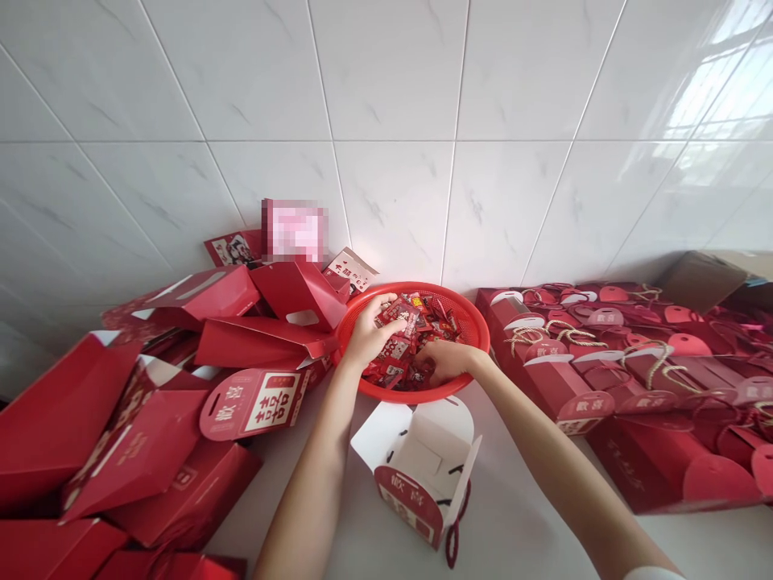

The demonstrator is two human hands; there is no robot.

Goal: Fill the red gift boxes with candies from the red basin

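Note:
In the head view, a red plastic basket (416, 396) holds many small wrapped candies (447, 322). My left hand (368, 330) reaches over its left side, thumb and fingers closed around a red printed candy packet (403, 316). Low among the candies at the basket's right front, my right hand (447, 361) has its fingers curled in; what they grip is partly hidden. Between my forearms, in front of the basket, stands an open gift box (407, 499) with a white inside, raised flaps and a dark red cord handle. Its floor shows no candy.
Red gift boxes (150, 451) lie piled in disorder on the left. Rows of closed red boxes (573, 387) with cord handles stand to the right. A cardboard box (694, 278) is at the far right. Behind everything rises a tiled wall (392, 177).

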